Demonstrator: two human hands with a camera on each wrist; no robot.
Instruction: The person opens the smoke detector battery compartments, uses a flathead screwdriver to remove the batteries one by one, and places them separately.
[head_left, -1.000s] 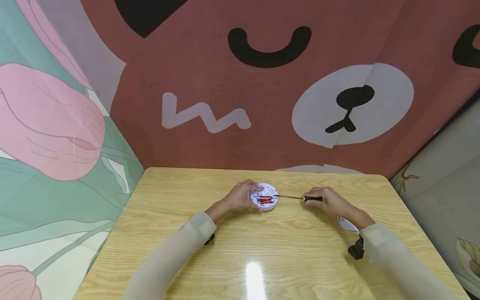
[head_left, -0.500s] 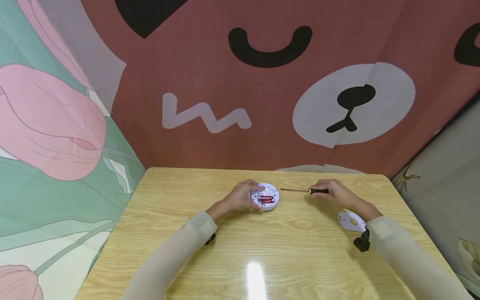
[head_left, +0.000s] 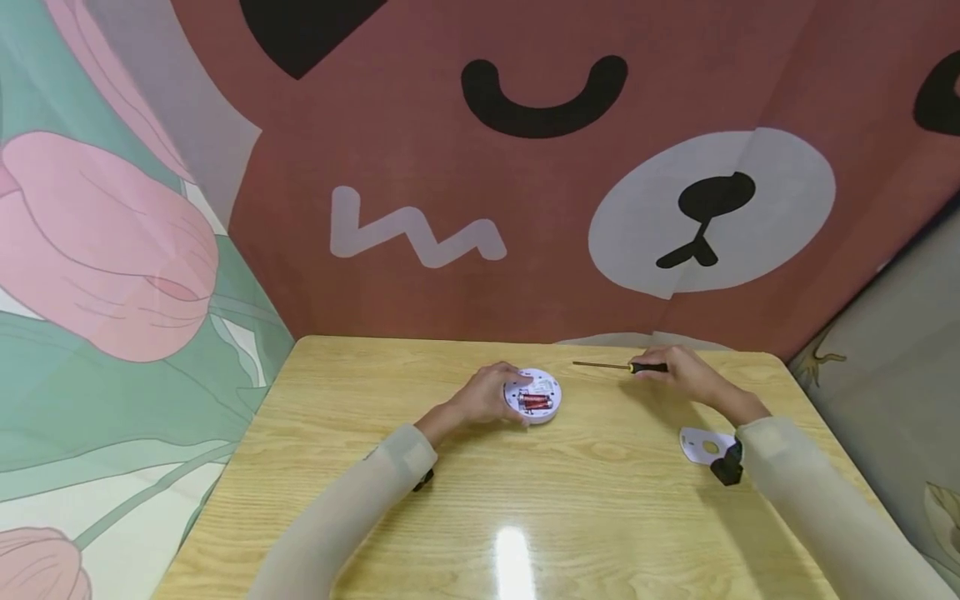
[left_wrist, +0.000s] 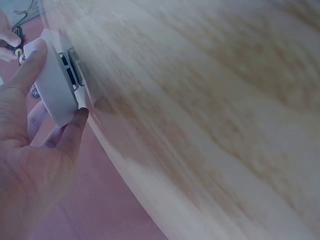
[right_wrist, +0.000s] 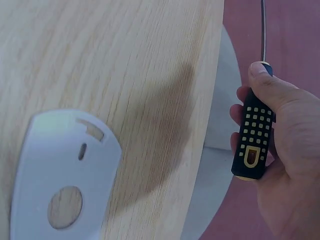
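My left hand (head_left: 482,395) grips a round white smoke detector (head_left: 543,387) by its left side, thumb over the face and fingers at the near rim. Red batteries (head_left: 535,402) lie in its exposed compartment. Seen in the left wrist view, the detector (left_wrist: 56,87) is edge-on, with dark slots on its far side. To the right, my right hand (head_left: 688,372) holds a screwdriver (head_left: 648,367) by its black and yellow handle. The shaft points left, its tip apart from the detector. In the right wrist view, thumb and fingers wrap the screwdriver handle (right_wrist: 256,131).
A flat white plate (head_left: 696,447) with a round hole and slots lies on the wooden table (head_left: 450,517), partly hidden by the right wrist camera (head_left: 726,468). A wall cloth with a cartoon bear (head_left: 420,308) rises behind the table's back edge.
The screwdriver tip has left the detector, and my right hand has drawn the tool back to the right and farther away. More of the white plate shows. The left hand keeps its grip.
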